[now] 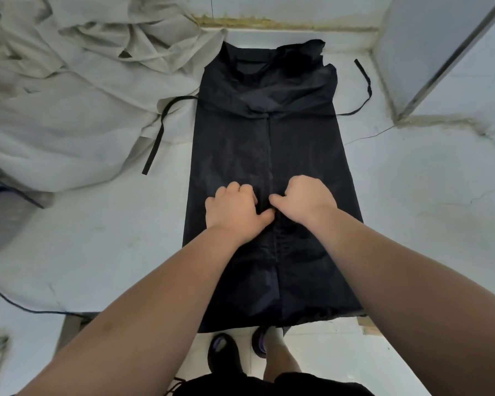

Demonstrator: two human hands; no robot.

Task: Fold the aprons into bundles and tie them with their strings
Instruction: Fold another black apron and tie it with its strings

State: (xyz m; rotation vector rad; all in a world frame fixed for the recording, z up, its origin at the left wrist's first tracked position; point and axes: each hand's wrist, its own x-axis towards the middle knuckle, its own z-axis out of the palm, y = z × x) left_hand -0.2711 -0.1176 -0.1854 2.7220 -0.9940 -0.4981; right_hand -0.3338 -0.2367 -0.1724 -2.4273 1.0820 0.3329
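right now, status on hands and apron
Both busy: left hand and right hand pinch black apron at centre line, fingers curled. Apron flat, sides folded in, not yet bundled. One string lies across beige cloth.

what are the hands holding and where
The left hand and right hand both pinch the apron at its centre line, where the folded-in edges meet.

Single view, head-mounted. The camera sits above the near edge of the table (97,238), facing forward and steeply down at close range. The wide-angle lens bows straight lines near the borders. Both forearms enter from the bottom; the left hand (235,210) and right hand (303,201) are mid-frame on the apron (269,144). Coverage runs from the shoes (223,352) to the table's far edge.
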